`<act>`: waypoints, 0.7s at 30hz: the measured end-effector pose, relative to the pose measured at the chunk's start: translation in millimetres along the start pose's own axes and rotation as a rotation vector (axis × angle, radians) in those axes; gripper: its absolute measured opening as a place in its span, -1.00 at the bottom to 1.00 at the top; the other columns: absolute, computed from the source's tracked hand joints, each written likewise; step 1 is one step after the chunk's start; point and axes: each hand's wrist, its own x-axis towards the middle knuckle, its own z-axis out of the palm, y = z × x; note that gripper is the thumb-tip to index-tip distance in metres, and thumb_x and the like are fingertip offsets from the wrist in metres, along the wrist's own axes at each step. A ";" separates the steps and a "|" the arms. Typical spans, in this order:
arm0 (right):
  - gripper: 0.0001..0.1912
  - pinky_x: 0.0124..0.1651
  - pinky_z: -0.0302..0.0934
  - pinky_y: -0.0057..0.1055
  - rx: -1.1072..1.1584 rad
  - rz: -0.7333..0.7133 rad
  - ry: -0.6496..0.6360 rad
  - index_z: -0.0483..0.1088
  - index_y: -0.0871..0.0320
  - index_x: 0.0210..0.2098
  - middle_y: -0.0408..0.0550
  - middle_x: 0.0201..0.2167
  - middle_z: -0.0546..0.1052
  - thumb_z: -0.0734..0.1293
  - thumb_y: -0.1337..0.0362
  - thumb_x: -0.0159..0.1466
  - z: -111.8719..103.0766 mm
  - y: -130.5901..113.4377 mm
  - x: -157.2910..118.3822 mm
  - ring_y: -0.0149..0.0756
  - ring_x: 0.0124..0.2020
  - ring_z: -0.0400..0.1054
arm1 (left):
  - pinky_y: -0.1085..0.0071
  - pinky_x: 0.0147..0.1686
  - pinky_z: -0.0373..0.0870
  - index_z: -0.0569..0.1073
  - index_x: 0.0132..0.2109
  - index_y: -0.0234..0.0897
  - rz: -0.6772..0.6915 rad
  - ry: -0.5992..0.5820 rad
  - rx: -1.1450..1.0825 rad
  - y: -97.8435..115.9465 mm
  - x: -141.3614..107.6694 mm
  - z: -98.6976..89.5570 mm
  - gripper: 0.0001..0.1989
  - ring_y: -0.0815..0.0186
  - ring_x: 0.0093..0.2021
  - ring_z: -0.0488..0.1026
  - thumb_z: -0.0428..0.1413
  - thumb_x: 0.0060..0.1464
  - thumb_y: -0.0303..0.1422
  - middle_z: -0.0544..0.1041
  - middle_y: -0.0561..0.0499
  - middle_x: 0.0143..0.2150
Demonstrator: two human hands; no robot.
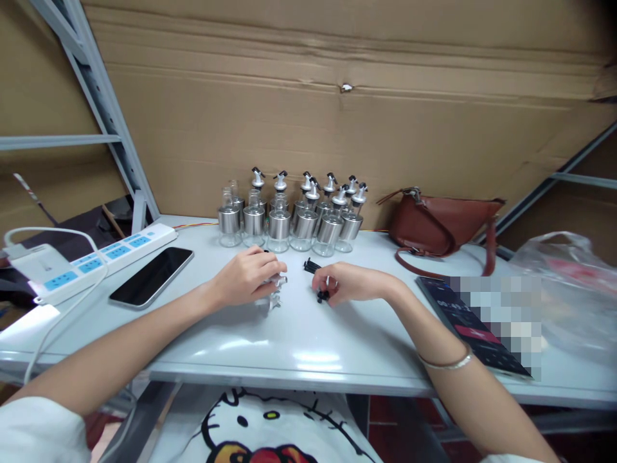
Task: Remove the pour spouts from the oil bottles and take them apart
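My left hand (251, 276) lies palm down with its fingers curled over small silver pourer spouts (274, 301) on the white table. Part of the spouts is hidden under the fingers. My right hand (344, 283) pinches at small black plastic pieces (322, 296) with thumb and fingers bent around them. Just beyond it lie more thin black pieces (311, 265). Behind both hands stand several glass bottles with steel sleeves. Some, like the front bottle (330, 233), carry silver pourers with black tips; others, like the left bottle (229, 222), have bare necks.
To the left are a phone (152, 278) and a white power strip (108, 260) with a plugged-in charger (41, 267). A brown leather bag (438, 222), a dark tablet-like screen (463, 321) and a plastic bag (569, 289) lie right. Cardboard (289, 122) walls the back.
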 end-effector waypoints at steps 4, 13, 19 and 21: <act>-0.61 -0.31 0.20 -0.47 -0.009 -0.013 0.012 0.40 0.21 -0.18 -0.10 -0.34 0.45 0.35 0.47 -0.04 -2.4 -1.1 -1.9 -0.34 -0.35 0.33 | 0.43 -0.38 0.30 0.28 -0.16 -0.29 0.012 0.022 -0.006 1.1 1.1 0.3 -0.87 0.37 -0.48 0.40 -0.09 0.26 -0.33 0.49 0.03 -0.43; -0.76 -0.34 0.16 -0.47 0.014 -0.084 0.007 0.43 0.20 -0.27 -0.16 -0.45 0.37 0.40 0.31 0.04 3.6 -0.3 3.0 -0.39 -0.43 0.25 | 0.50 -0.53 0.26 0.28 -0.17 -0.31 0.038 0.108 0.000 5.9 6.3 -2.1 -0.69 0.43 -0.60 0.37 -0.18 0.31 -0.16 0.54 0.03 -0.46; -0.84 -0.37 0.14 -0.48 -0.005 -0.086 0.035 0.43 0.19 -0.29 -0.16 -0.46 0.38 0.34 0.31 0.10 7.2 3.2 5.8 -0.41 -0.45 0.24 | 0.50 -0.53 0.27 0.28 -0.18 -0.32 0.044 0.123 0.023 6.5 7.0 -2.2 -0.68 0.42 -0.60 0.38 -0.19 0.31 -0.16 0.55 0.03 -0.46; -0.82 -0.37 0.14 -0.48 -0.005 -0.077 0.029 0.42 0.19 -0.29 -0.16 -0.46 0.38 0.35 0.31 0.08 5.9 2.3 5.0 -0.41 -0.45 0.24 | 0.51 -0.53 0.27 0.28 -0.17 -0.32 0.041 0.114 0.025 6.3 6.8 -1.7 -0.68 0.42 -0.60 0.38 -0.19 0.31 -0.16 0.55 0.03 -0.46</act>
